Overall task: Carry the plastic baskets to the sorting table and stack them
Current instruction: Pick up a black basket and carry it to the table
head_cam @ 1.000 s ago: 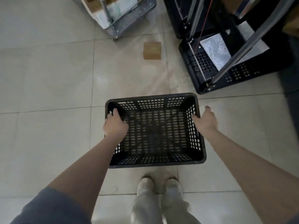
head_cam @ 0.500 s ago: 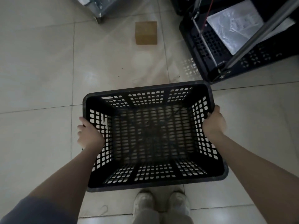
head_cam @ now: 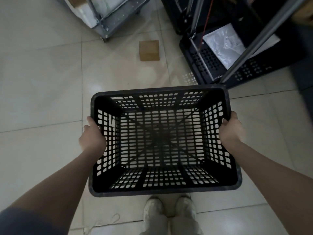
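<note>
I hold an empty black perforated plastic basket [head_cam: 160, 189] in front of me, lifted off the tiled floor, its open top facing me. My left hand [head_cam: 92, 139] grips its left rim and side wall. My right hand [head_cam: 231, 130] grips the right rim. Another black basket [head_cam: 245, 73] sits on the floor at the upper right, holding a clear plastic bag and paper, with metal poles slanting across it.
A small cardboard box [head_cam: 149, 50] lies on the floor ahead. A grey wheeled cart [head_cam: 108, 22] with white packages stands at the top. Dark equipment fills the upper right corner. My feet in pale shoes [head_cam: 169, 211] stand below the basket.
The basket has risen from the floor toward me and looks larger. My left hand shifted from inside the left rim to its outer side. The view tilted slightly upward.
</note>
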The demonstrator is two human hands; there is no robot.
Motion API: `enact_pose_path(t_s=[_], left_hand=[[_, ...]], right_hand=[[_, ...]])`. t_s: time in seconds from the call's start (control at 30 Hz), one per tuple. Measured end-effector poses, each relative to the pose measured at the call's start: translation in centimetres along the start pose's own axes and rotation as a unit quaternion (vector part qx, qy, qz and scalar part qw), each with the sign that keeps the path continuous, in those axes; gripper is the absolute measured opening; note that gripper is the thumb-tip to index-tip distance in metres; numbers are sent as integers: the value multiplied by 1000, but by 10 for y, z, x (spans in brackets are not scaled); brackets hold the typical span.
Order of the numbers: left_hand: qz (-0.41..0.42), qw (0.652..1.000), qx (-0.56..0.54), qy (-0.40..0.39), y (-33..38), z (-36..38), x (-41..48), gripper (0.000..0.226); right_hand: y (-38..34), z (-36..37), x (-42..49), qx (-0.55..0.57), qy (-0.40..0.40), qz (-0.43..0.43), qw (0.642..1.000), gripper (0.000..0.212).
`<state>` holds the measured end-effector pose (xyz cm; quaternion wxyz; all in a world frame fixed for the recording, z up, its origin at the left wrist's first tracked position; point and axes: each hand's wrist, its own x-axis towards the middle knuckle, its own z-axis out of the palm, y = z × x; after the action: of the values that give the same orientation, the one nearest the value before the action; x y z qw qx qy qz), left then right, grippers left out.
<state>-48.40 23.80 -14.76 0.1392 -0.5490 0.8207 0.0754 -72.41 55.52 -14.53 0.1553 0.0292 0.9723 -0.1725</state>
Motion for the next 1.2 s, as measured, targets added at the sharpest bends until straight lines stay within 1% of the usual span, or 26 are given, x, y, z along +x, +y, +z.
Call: enact_pose_path(t_s=[0.17,0.37,0.47,0.53,0.63,0.7,0.77,0.9,1.0,1.07,1.2], left_hand=[[42,998,-1,39,23,-114,-11,49],[122,987,-20,100,71,-277,-36,38],[176,976,-44,125,100,-360,-57,38],[207,966,-62,140,116,-415,-78,43],[251,951,-94,154,138,-487,-111,54],[282,939,-89,176,152,-531,-133,52],[310,927,-92,191,164,-573,-156,43],[364,899,-101,221,197,-643,-215,35],[406,883,-100,215,226,-682,-270,38],[441,867,-101,208,243,-701,-309,39],[510,830,-98,201,273,-715,-393,32]], right_hand=[[-30,-97,-21,49,21,11,998,37],[-54,-241,-54,104,75,42,991,34],[-62,-320,-74,122,122,47,984,31],[-67,-377,-94,130,154,60,978,37],[-70,-459,-123,135,210,58,967,46],[-67,-510,-146,141,254,55,955,45],[-60,-558,-175,142,290,61,944,41],[-37,-647,-239,146,352,89,920,36],[-10,-702,-287,151,394,136,896,39],[14,-730,-318,155,419,166,879,35],[73,-771,-383,158,450,233,848,33]])
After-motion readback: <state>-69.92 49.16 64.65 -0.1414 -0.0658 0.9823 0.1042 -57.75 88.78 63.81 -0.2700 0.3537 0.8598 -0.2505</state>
